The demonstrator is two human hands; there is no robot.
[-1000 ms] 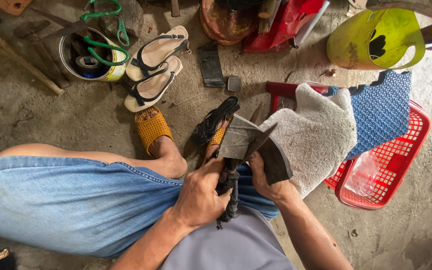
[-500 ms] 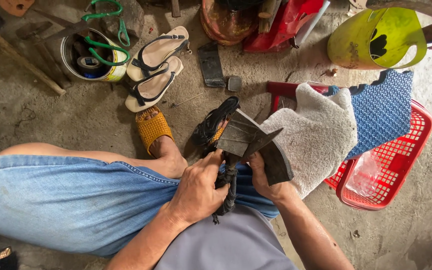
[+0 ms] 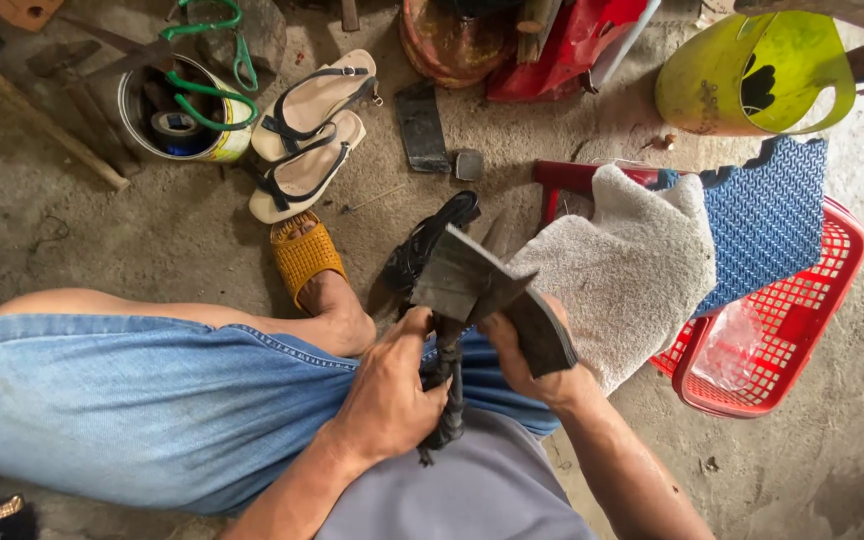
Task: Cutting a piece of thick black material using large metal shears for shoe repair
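Observation:
Over my lap I hold a dark sandal (image 3: 487, 300) sole-up, its black straps (image 3: 449, 385) hanging down between my hands. My left hand (image 3: 392, 390) is closed around the straps below the sole. My right hand (image 3: 527, 355) grips the sole from the right side, thumb on its lower face. A second black strappy sandal (image 3: 432, 240) lies on the concrete floor just beyond the held one, next to my foot in an orange slipper (image 3: 304, 258).
A grey towel (image 3: 622, 275) and a blue mat (image 3: 767, 225) drape over a red basket (image 3: 792, 340) at right. A pair of beige sandals (image 3: 312, 130), a tin can with green-handled tools (image 3: 177, 110), a yellow-green bucket (image 3: 752, 75) and a wooden handle (image 3: 42, 125) lie farther off.
My left hand has slid slightly up the straps toward the sole; the sandal has barely tilted. Everything else stays put.

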